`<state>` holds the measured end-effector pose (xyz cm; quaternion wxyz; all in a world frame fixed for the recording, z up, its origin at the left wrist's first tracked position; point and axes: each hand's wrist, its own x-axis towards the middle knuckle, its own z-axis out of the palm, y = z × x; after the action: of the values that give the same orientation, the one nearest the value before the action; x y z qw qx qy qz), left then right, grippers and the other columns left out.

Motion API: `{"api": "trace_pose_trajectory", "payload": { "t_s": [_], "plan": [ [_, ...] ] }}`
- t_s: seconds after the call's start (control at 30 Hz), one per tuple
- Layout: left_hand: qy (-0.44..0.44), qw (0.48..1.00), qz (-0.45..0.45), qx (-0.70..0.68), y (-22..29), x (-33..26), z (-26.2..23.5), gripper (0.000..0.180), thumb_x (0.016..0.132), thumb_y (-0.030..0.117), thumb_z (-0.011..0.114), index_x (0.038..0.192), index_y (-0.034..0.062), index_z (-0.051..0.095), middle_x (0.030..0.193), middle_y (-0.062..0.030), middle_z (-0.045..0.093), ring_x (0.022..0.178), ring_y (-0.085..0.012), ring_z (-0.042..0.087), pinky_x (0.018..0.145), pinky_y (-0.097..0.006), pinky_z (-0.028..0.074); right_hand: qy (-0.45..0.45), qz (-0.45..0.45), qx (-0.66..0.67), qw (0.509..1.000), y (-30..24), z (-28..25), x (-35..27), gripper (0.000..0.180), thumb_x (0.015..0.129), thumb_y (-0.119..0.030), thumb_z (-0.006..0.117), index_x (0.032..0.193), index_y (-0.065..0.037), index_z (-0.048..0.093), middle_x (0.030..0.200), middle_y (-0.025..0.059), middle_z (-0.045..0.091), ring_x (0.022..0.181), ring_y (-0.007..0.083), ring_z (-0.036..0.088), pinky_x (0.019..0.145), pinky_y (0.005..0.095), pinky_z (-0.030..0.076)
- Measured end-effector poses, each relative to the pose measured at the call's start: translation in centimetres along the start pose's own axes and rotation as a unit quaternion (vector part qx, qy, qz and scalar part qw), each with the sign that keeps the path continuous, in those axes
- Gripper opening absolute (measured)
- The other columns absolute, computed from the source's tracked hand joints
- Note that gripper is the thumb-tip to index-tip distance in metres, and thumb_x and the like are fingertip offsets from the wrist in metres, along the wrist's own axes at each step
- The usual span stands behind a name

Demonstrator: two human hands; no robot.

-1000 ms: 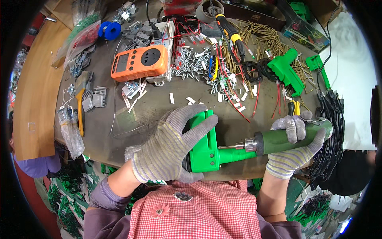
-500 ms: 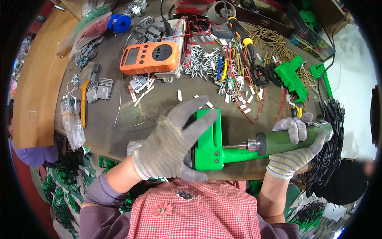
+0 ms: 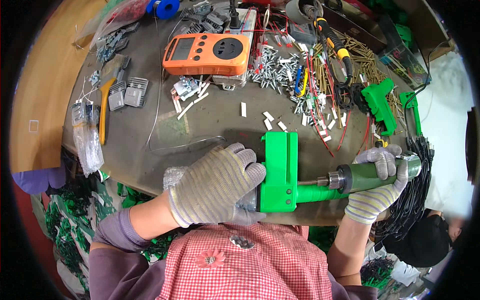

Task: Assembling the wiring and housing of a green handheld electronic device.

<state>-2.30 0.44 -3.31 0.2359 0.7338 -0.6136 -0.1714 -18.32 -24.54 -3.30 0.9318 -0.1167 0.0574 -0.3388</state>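
Observation:
My left hand [image 3: 216, 182], in a grey striped glove, has its fingers curled against the left end of a bright green plastic tool housing [image 3: 278, 175]. A smoky clear part shows under that hand at the housing's left side. The housing's slim green handle runs to the right, beneath the driver. In my gloved right hand [image 3: 380, 182] is a dark green electric screwdriver [image 3: 362, 178], lying nearly level. Its metal shaft [image 3: 311, 183] points left and meets the housing's right side; the tip is hidden there.
Behind the hands lie an orange meter [image 3: 206, 53], a heap of silver screws [image 3: 272, 67], long brass screws [image 3: 357, 52] and a soldering iron [image 3: 332, 42]. A yellow-handled brush [image 3: 105, 110] and finned grey heat sinks [image 3: 135, 91] are at left. Black cables [image 3: 415, 190] hang at right.
My left hand's fingers, spread over the housing before, are now curled in at its left end. The housing and screwdriver sit slightly farther right in the picture, as the whole view has shifted.

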Motion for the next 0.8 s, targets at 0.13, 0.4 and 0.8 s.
{"api": "trace_pose_trajectory", "payload": {
  "t_s": [0.13,0.4,0.8],
  "plan": [
    [-0.014,1.0,0.0,-0.009,0.1,0.2,-0.1,0.057,0.071,0.048,0.079,0.099,0.0026,0.059,0.097,-0.017,0.059,0.093,-0.0355,0.059,0.08,-0.048,0.049,-0.036,0.011,-0.002,0.999,0.0,-0.3,0.1,0.015,0.091,-0.016,0.067,0.102,-0.007,0.063,0.064,-0.0084,0.043,0.055,0.0062,0.039,0.082,0.0295,0.049],
    [0.038,0.999,0.004,-0.006,0.3,0.0,-0.1,0.059,0.065,0.047,0.082,0.096,0.0015,0.061,0.094,-0.0173,0.06,0.089,-0.0357,0.06,0.079,-0.047,0.05,0.008,-0.017,-0.032,0.999,0.4,-0.3,0.2,0.023,0.093,-0.023,0.068,0.106,-0.004,0.064,0.065,-0.0085,0.041,0.057,0.0058,0.039,0.084,0.0292,0.048],
    [0.051,0.998,-0.007,0.027,0.6,-0.1,-0.2,0.064,0.059,0.048,0.085,0.099,0.0029,0.062,0.093,-0.0164,0.06,0.089,-0.0359,0.06,0.078,-0.049,0.049,-0.067,-0.057,-0.006,0.996,-0.8,-1.0,-4.4,0.032,0.096,-0.034,0.065,0.107,-0.004,0.06,0.057,-0.0072,0.035,0.051,0.0073,0.037,0.079,0.0309,0.046]
  ]
}}
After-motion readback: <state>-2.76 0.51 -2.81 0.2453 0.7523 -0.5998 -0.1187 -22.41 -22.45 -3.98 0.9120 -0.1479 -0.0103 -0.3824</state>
